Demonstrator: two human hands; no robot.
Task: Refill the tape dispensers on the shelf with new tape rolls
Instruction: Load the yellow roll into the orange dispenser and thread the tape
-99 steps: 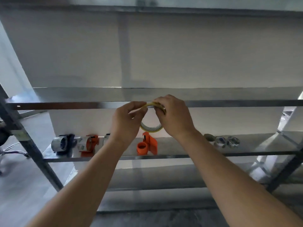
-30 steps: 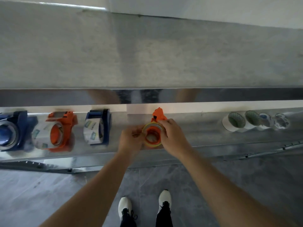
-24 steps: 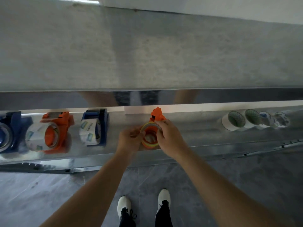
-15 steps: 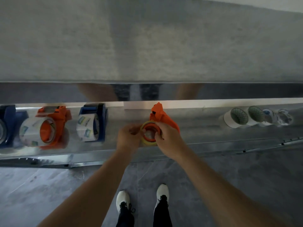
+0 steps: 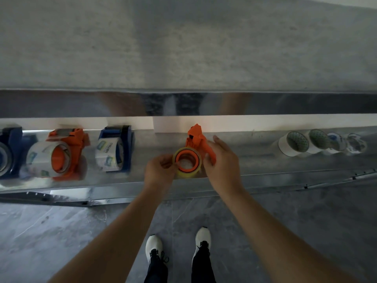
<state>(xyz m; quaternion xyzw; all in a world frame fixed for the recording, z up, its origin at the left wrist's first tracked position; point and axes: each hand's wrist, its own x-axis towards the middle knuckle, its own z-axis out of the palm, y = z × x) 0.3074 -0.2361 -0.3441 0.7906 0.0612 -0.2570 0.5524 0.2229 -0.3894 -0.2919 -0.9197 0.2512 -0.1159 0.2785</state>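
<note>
yellow tape roll (image 5: pixel 188 174): seated around the round orange hub of the small orange dispenser (image 5: pixel 196 139), open face towards the camera, near the front edge of the shelf (image 5: pixel 265 166). small orange dispenser: lying on the shelf, its narrow end pointing to the back wall, its body running down under the right hand. left hand (image 5: pixel 161 170): fingers curled, pinching the left rim of the roll, thumb on the near side. right hand (image 5: pixel 221 160): fingers nearly straight and close together, laid against the right side of the dispenser, thumb just beside the roll's right rim; whether it clasps the body underneath cannot be told. blue dispenser (image 5: pixel 117 148): left of the hands, loaded with a clear printed roll, apart from them. large orange dispenser (image 5: pixel 63 154): further left, also carrying a clear printed roll. second blue dispenser (image 5: pixel 9 152): at the left edge, cut off by the frame. spare rolls (image 5: pixel 293 142): four in a row at the right end of the shelf, lying on their sides, touching one another, well apart from the hands. upper shelf (image 5: pixel 183 48): grey board across the top. floor (image 5: pixel 61 231): grey tiles below, with white shoes (image 5: pixel 154 248) between the forearms.
</note>
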